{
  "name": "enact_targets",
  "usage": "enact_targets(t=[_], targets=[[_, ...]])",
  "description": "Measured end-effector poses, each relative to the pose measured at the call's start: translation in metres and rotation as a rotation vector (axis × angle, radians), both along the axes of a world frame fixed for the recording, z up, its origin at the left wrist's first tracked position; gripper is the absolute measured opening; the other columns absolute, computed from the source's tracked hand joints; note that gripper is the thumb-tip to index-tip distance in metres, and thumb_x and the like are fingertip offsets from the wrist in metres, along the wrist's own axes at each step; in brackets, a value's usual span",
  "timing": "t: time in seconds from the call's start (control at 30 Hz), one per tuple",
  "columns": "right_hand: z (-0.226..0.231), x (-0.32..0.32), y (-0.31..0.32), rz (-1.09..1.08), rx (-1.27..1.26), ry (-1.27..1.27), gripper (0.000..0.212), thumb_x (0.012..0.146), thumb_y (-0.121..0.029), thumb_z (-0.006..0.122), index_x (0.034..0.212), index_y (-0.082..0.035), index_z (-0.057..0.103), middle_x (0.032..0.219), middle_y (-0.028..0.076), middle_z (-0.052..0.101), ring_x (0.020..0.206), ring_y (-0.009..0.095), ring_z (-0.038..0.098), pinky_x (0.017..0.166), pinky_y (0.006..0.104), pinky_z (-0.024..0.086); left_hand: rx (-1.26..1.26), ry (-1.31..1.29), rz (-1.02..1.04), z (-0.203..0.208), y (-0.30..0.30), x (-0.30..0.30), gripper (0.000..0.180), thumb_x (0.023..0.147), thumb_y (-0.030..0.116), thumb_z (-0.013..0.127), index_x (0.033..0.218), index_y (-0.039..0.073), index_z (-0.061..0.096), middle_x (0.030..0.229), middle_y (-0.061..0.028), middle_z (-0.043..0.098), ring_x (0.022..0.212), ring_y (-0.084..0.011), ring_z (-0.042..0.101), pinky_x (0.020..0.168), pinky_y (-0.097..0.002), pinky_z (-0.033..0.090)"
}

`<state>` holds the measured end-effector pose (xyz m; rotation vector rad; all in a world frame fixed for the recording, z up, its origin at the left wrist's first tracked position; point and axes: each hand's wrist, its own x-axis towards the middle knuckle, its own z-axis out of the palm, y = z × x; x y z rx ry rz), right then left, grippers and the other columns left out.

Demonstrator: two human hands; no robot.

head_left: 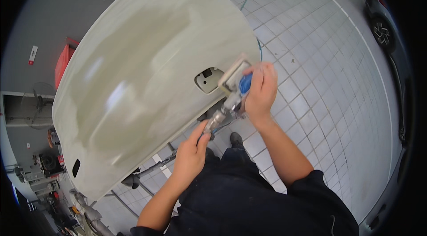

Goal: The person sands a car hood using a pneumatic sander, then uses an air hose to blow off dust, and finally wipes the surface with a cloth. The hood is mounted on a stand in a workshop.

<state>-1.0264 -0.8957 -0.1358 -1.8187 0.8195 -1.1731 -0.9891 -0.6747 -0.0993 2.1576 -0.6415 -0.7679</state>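
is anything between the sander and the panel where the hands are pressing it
Nothing visible. The right hand grips the top of the sander and the left hand holds its rear end near the hose fitting. The sander's pad lies against the pale car panel at its edge, beside the handle recess, with nothing seen between them.

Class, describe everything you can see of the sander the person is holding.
The sander has a flat, pale rectangular pad, a blue top and a metal handle running back toward the person. It lies against the edge of the large off-white car panel. The right hand presses on its top; the left hand grips the handle end.
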Motion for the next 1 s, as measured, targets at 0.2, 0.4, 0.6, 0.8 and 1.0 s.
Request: enact_targets(t=[0.2,0.4,0.6,0.8,1.0], targets=[[0.037,0.052,0.031,0.229,-0.263,-0.005,0.011,0.085,-0.012,0.062,0.078,-0.003,0.063,0.09,0.013,0.062,0.087,0.036,0.054,0.08,0.0444,0.044,-0.122,0.25,0.234,-0.01,0.04,-0.012,0.042,0.106,0.023,0.049,0.145,0.007,0.048,0.075,-0.0034,0.048,0.065,-0.0154,0.047,0.062,-0.032,0.044],[0.049,0.037,-0.047,0.306,0.348,0.014,0.028,0.097,-0.019,0.056,0.076,-0.006,0.068,0.077,-0.001,0.06,0.062,0.006,0.048,0.057,0.0259,0.038,-0.196,0.194,-0.023,0.016,-0.03,-0.018,0.039,0.105,0.025,0.049,0.139,0.007,0.042,0.072,-0.0188,0.058,0.066,-0.0377,0.058,0.062,-0.0446,0.045],[0.062,0.074,-0.018,0.432,0.196,0.048,0.031,0.098,-0.023,0.056,0.078,-0.003,0.069,0.069,-0.001,0.055,0.064,0.007,0.05,0.06,0.0254,0.039,-0.234,0.273,0.091,0.043,0.011,0.002,0.042,0.108,0.028,0.045,0.143,0.005,0.046,0.069,-0.0003,0.043,0.063,-0.0101,0.042,0.06,-0.0283,0.039],[0.09,0.141,0.125,0.639,0.137,0.034,0.031,0.097,-0.021,0.055,0.077,0.0,0.067,0.08,0.009,0.057,0.075,0.021,0.054,0.069,0.0337,0.042,-0.407,0.395,0.364,0.041,0.129,0.017,0.041,0.107,0.026,0.047,0.143,0.005,0.048,0.073,0.0012,0.045,0.068,-0.0096,0.041,0.061,-0.0267,0.039],[0.09,0.182,0.271,0.862,-0.226,-0.029,0.02,0.09,-0.013,0.056,0.073,-0.003,0.061,0.079,0.012,0.055,0.077,0.029,0.054,0.071,0.0411,0.043,-0.475,0.455,0.54,0.042,0.268,0.018,0.043,0.108,0.028,0.045,0.143,0.004,0.049,0.069,0.0086,0.038,0.059,-0.0025,0.034,0.052,-0.0213,0.028]])
